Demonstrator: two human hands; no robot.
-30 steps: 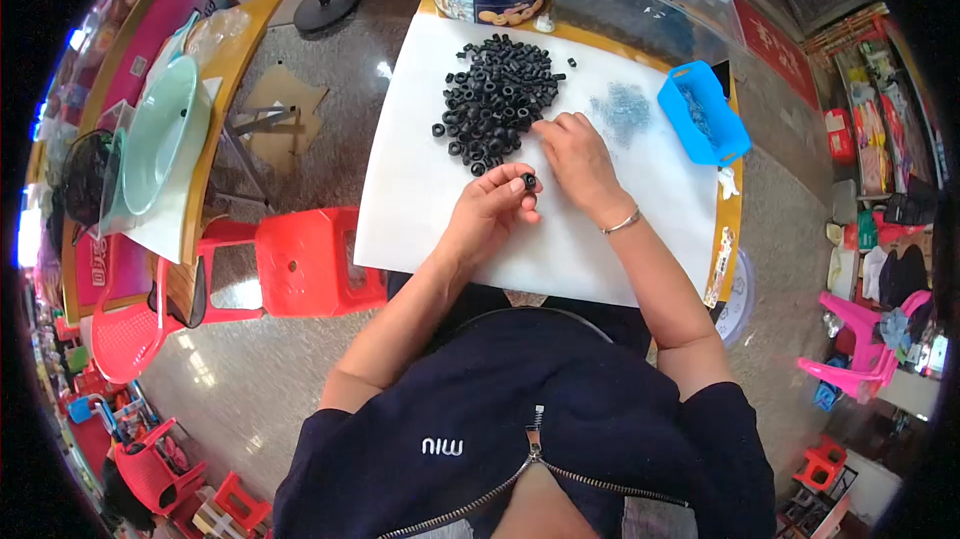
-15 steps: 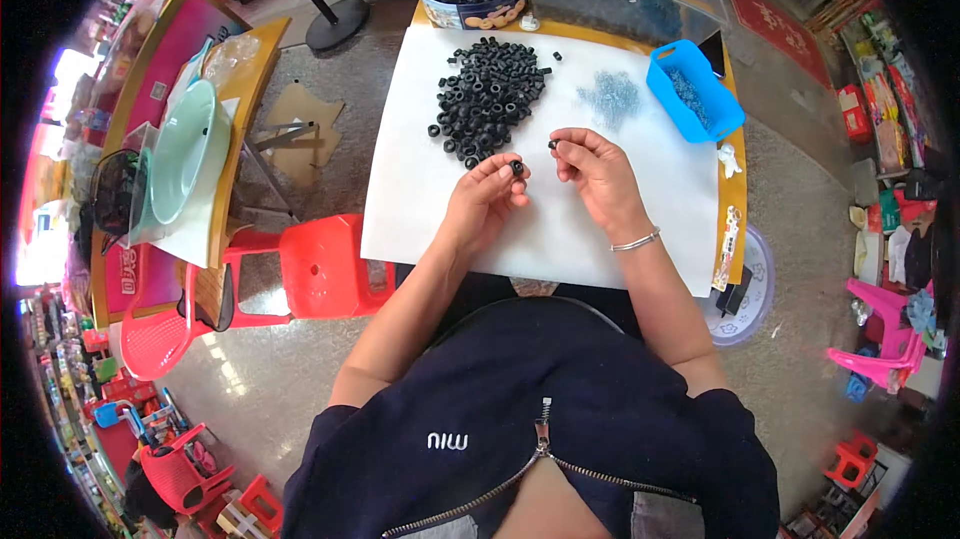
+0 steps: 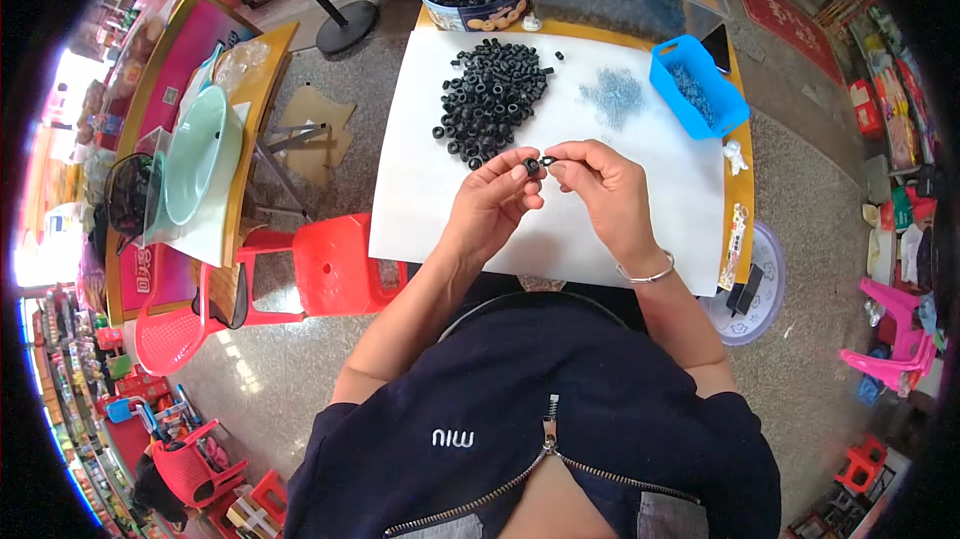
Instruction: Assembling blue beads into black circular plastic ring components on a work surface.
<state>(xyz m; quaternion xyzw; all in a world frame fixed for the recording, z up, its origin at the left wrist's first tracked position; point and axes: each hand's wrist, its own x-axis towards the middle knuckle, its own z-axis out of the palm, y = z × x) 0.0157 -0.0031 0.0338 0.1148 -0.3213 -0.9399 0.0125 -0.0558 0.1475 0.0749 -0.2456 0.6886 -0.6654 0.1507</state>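
Observation:
Between the thumb and fingers of my left hand (image 3: 495, 204) is a black ring-shaped part (image 3: 532, 168), its round hole showing. My right hand (image 3: 605, 197), a silver bangle on its wrist, pinches a small black piece (image 3: 547, 162) right against that part. At this size I cannot tell whether one sits inside the other. Both hands are over the near half of a white sheet (image 3: 430, 219) on the table. Beyond my left hand is a heap of similar black parts (image 3: 495, 94). A scatter of tiny pale-blue bits (image 3: 613, 97) lies beyond my right hand.
A blue plastic basket (image 3: 735, 119) with more tiny bits stands at the right edge. At the back are a round tin (image 3: 475, 17) of black parts and a clear bin (image 3: 625, 4). A red stool (image 3: 335, 264) and a side table with a green basin (image 3: 200, 154) are left.
My hands have come together, bringing the small piece from apart to touching the ring-shaped part. The whole view has shifted slightly.

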